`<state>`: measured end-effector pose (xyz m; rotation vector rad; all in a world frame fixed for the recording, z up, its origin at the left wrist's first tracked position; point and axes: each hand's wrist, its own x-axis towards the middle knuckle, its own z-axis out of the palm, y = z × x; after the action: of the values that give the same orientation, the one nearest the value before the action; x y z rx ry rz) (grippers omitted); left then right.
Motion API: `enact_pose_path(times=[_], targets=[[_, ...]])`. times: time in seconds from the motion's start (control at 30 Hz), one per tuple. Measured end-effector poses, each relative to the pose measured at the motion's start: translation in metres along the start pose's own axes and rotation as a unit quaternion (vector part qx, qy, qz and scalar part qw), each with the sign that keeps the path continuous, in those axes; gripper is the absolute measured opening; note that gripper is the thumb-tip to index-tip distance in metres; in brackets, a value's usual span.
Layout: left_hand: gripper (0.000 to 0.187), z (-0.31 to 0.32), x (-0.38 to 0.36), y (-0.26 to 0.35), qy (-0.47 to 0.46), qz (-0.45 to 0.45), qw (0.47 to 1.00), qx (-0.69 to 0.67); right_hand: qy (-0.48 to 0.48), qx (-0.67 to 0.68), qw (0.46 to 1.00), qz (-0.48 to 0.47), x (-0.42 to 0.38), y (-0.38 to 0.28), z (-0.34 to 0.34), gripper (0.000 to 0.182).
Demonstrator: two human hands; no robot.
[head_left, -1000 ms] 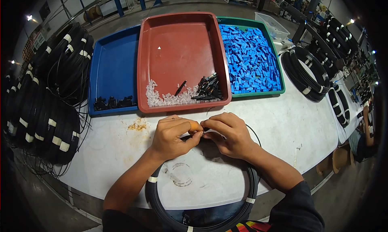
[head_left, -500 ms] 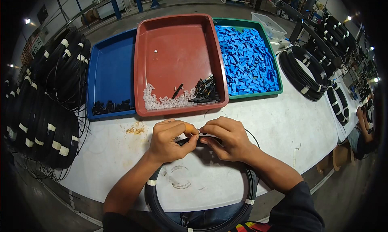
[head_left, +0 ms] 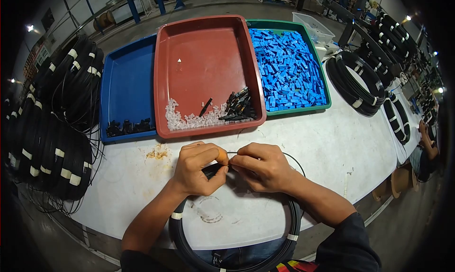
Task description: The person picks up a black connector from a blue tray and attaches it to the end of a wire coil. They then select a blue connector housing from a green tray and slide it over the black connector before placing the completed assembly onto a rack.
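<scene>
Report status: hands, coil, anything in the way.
Left hand, right hand: pinched, fingertips meeting, grip hidden. Coil: taped, beneath hands. Nothing seen blocking; red tray beyond, not touching hands.

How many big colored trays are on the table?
3. A blue tray is on the left, a red tray is in the middle, and a green tray is on the right.

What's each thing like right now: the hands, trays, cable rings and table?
Left hand: fingertips pinched.
Right hand: fingertips pinched, beside the left.
Blue tray: black pieces at near end.
Red tray: whitish and black pieces at near end.
Green tray: spread with blue pieces.
Front cable ring: coiled, taped.
Left cable rings: coiled, taped, bunched together.
Right cable rings: coiled, taped.
Table: stained.
</scene>
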<state>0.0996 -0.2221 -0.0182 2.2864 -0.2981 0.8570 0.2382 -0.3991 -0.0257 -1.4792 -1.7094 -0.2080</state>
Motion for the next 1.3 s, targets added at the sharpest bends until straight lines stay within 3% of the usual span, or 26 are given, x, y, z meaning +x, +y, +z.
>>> enact_pose_path(times=[0.13, 0.2, 0.27, 0.47, 0.57, 0.93, 1.1, 1.23, 1.3], targets=[[0.018, -0.004, 0.008, -0.004, 0.047, -0.025, 0.994, -0.094, -0.010, 0.014, 1.000, 0.003, 0.000, 0.003, -0.001, 0.023], [0.013, -0.003, 0.018, -0.009, 0.043, -0.113, 0.992, -0.037, -0.020, 0.012, 1.000, 0.012, -0.001, 0.002, -0.001, 0.024], [0.012, -0.003, 0.035, -0.014, 0.018, -0.126, 0.992, 0.006, -0.026, 0.019, 0.999, 0.017, 0.000, 0.002, -0.002, 0.023], [0.014, 0.024, 0.077, -0.053, -0.025, -0.090, 0.994, 0.057, -0.029, 0.022, 0.999, 0.037, -0.001, 0.002, -0.004, 0.024], [0.017, 0.040, 0.093, -0.063, -0.063, -0.013, 0.968, 0.241, -0.030, 0.031, 0.998, 0.049, -0.002, 0.004, -0.003, 0.024], [0.021, 0.041, 0.115, -0.091, -0.119, 0.047, 0.952, 0.277, -0.041, 0.037, 0.997, 0.061, -0.002, 0.004, -0.004, 0.028], [0.018, 0.026, 0.110, -0.092, -0.175, 0.120, 0.966, 0.146, -0.039, 0.036, 0.996, 0.069, -0.001, 0.003, -0.003, 0.026], [0.014, 0.026, 0.108, -0.095, -0.179, 0.121, 0.965, 0.151, -0.044, 0.037, 0.996, 0.071, -0.001, 0.004, -0.002, 0.026], [0.015, 0.024, 0.114, -0.098, -0.188, 0.126, 0.948, 0.224, -0.040, 0.035, 0.996, 0.070, -0.001, 0.005, -0.002, 0.025]])
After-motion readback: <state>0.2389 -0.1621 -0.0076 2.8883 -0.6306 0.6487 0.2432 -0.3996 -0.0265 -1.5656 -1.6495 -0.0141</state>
